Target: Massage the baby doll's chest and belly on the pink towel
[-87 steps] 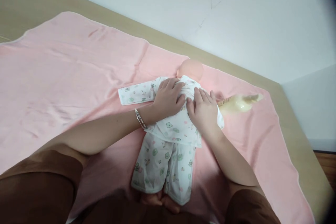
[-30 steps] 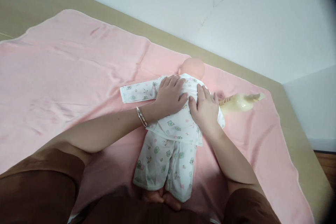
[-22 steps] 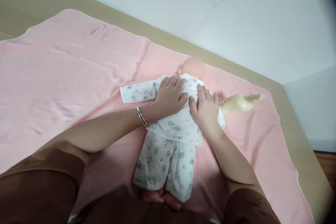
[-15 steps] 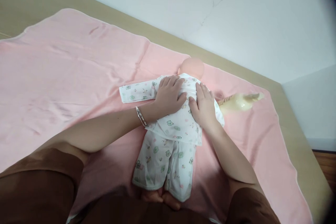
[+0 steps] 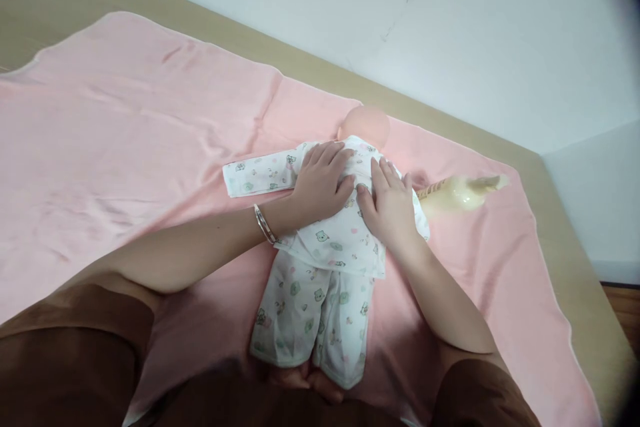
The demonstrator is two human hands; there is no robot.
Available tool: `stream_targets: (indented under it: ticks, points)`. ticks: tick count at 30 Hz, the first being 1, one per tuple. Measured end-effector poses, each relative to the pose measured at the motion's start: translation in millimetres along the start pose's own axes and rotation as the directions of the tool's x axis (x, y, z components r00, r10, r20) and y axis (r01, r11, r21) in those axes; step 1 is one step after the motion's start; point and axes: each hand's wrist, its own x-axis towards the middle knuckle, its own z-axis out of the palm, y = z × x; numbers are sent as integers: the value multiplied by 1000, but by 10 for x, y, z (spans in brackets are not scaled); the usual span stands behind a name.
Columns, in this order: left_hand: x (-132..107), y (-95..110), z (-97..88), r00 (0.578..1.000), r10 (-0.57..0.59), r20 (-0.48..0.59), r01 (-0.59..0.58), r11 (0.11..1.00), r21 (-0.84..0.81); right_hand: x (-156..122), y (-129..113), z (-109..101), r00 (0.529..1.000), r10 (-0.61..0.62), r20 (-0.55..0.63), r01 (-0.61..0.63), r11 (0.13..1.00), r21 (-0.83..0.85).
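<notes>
A baby doll (image 5: 364,124) lies on a pink blanket (image 5: 125,127), dressed in a white printed top (image 5: 340,240) and matching trousers (image 5: 310,320). My left hand (image 5: 320,183) lies flat on the doll's chest, fingers stretched toward the collar. My right hand (image 5: 393,210) lies flat beside it on the doll's other side, thumb near the middle of the top. One sleeve (image 5: 257,175) of the top lies empty to the left. The doll's bare arm (image 5: 457,190) sticks out to the right. Its feet (image 5: 305,383) show at the trouser ends.
The blanket covers a tan mattress (image 5: 575,260) against a white wall (image 5: 450,27). A silver bracelet (image 5: 264,224) is on my left wrist. My brown sleeves (image 5: 70,360) fill the lower corners. A strip of wooden floor (image 5: 623,310) shows at the right edge.
Both hands stay flat on the doll's chest with only slight shifts of the fingers. The view has drifted a little.
</notes>
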Motion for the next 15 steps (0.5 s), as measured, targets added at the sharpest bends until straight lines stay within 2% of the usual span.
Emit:
stream_targets:
  ticks: [3, 6, 12, 15]
  points:
    - [21, -9, 6, 999, -18, 33, 18, 1000, -7, 76, 74, 25, 1000, -6, 12, 5, 999, 41]
    - [24, -13, 3, 1000, -5, 11, 5, 1000, -23, 57, 55, 24, 1000, -11, 8, 10, 999, 33]
    - [-2, 0, -12, 997, 27, -74, -29, 999, -25, -174, -165, -25, 994, -59, -94, 38, 977, -211]
    - [-3, -5, -8, 998, 15, -63, -16, 1000, -24, -159, -134, -11, 994, -64, -93, 44, 978, -202]
